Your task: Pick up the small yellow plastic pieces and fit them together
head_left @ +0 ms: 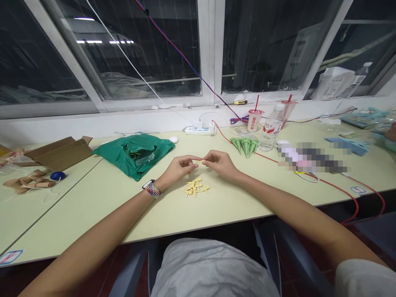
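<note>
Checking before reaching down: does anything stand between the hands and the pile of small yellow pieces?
Nothing visible: the small yellow pieces lie on the tabletop directly before the left hand and right hand, which pinch one piece.

1. Tiny yellow piece: way too small to make out, honestly.
2. Pixelated blob on the desk: totally blurred, no clue what it is.
3. Teal stuff: cut off by the right edge.

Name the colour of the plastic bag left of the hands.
Green; the plastic bag shows best in the head view.
</note>
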`<state>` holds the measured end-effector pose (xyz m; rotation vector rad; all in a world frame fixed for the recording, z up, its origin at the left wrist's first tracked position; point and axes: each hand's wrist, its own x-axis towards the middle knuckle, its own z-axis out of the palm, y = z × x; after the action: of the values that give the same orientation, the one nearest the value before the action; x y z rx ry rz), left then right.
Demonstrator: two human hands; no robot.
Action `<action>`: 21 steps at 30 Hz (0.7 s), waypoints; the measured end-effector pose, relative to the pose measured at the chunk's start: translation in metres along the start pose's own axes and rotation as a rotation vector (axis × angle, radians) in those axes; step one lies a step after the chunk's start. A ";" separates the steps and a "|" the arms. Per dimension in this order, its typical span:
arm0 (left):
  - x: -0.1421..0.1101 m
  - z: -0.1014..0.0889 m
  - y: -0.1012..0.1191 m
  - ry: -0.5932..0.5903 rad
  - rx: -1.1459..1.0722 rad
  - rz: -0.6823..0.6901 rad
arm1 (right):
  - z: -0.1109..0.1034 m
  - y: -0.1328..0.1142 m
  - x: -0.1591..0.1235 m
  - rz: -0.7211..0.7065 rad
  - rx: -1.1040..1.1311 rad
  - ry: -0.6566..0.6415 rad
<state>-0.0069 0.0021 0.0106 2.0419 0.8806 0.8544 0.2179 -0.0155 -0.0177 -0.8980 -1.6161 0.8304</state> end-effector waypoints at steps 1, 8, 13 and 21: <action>0.000 0.001 -0.001 -0.001 0.004 -0.007 | 0.000 0.000 0.000 0.007 0.005 0.000; 0.001 0.004 -0.003 -0.006 -0.024 -0.016 | 0.001 0.000 0.000 0.014 0.039 -0.009; 0.000 0.004 0.001 -0.027 -0.035 -0.017 | 0.001 -0.003 0.000 0.009 0.037 -0.026; 0.000 0.006 0.002 -0.019 -0.014 -0.061 | 0.001 -0.001 0.000 -0.012 0.040 -0.043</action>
<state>-0.0016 -0.0009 0.0090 1.9980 0.9187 0.8043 0.2165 -0.0160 -0.0173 -0.8464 -1.6349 0.8769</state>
